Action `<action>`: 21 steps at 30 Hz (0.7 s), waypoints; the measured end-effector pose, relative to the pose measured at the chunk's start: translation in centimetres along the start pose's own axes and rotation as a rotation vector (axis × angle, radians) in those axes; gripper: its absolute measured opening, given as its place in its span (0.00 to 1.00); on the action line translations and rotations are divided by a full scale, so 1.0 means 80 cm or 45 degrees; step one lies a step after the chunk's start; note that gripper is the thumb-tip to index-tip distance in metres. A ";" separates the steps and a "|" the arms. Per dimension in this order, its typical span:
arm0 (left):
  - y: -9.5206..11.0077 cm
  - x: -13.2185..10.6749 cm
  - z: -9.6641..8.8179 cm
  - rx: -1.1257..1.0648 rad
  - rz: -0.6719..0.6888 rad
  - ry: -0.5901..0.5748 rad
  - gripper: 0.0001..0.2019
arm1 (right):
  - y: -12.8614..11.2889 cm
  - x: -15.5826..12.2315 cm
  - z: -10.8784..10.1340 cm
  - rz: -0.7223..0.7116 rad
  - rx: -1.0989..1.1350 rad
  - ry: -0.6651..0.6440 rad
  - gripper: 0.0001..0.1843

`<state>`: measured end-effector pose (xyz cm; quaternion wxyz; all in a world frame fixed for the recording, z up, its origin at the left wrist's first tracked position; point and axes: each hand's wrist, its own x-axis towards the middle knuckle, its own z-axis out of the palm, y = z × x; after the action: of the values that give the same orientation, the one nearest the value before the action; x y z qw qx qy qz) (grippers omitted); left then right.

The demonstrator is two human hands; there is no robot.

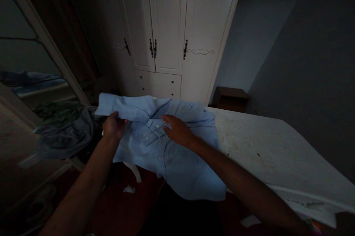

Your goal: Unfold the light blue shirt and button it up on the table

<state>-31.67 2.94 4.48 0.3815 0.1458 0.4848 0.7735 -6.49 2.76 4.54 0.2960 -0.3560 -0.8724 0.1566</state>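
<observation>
A light blue button-up shirt [191,154] lies spread at the left end of a white table [249,136], its lower edge hanging over the front. Small pale buttons run down its middle. One sleeve [127,106] lies across the shirt's far left part. My left hand [115,127] grips the shirt at this sleeve, thumb on top and the other fingers partly hidden by cloth. Over the middle of the shirt, near the collar and buttons, is my right hand [179,130]. Its fingers are extended with the thumb apart, and it holds nothing; whether it touches the cloth, I cannot tell.
Beyond the table stands a white wardrobe [166,18] with dark handles. Grey and green clothes [66,129] are heaped at left, beside a mirror frame [52,47]. A small brown cabinet [231,95] stands at the back right. Red flooring [130,206] shows below.
</observation>
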 end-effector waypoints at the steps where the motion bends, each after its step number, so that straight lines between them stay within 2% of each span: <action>1: 0.006 0.005 -0.008 -0.011 -0.081 0.023 0.05 | 0.007 0.001 0.007 0.010 -0.047 -0.060 0.27; 3: 0.010 0.008 -0.023 0.069 -0.136 0.014 0.04 | 0.020 0.002 0.025 -0.033 -0.152 -0.174 0.33; 4: 0.007 0.006 -0.030 0.129 -0.132 -0.008 0.04 | 0.024 0.003 0.035 -0.067 -0.198 -0.211 0.33; 7: -0.014 -0.006 -0.044 0.312 -0.016 -0.106 0.03 | 0.028 0.009 0.060 -0.098 -0.353 -0.254 0.21; 9: -0.033 -0.014 -0.049 0.542 0.137 -0.234 0.08 | 0.027 0.015 0.069 -0.084 -0.465 -0.263 0.14; 11: -0.050 -0.017 -0.053 0.935 0.387 -0.438 0.14 | 0.028 0.020 0.067 -0.108 -0.474 -0.218 0.13; 12: -0.057 -0.018 -0.055 1.139 0.532 -0.540 0.16 | 0.031 0.021 0.062 -0.116 -0.410 -0.146 0.14; 14: -0.069 -0.017 -0.062 1.432 0.780 -0.677 0.18 | 0.040 0.016 0.044 -0.070 -0.166 0.132 0.15; 16: -0.078 -0.016 -0.068 1.581 0.928 -0.722 0.19 | 0.054 -0.004 0.018 0.057 0.114 0.514 0.17; 18: -0.083 -0.017 -0.073 1.638 0.998 -0.717 0.19 | 0.070 -0.041 -0.009 0.180 0.268 0.796 0.17; 19: -0.086 -0.017 -0.075 1.640 1.021 -0.712 0.18 | 0.078 -0.065 -0.023 0.205 0.268 0.812 0.16; 21: -0.090 -0.019 -0.075 1.625 1.049 -0.695 0.18 | 0.090 -0.121 -0.047 0.124 0.153 0.637 0.12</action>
<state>-31.01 -0.31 -4.41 0.0141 0.6863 0.6300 0.3632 5.19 1.12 0.06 0.5153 -0.4072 -0.7429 0.1293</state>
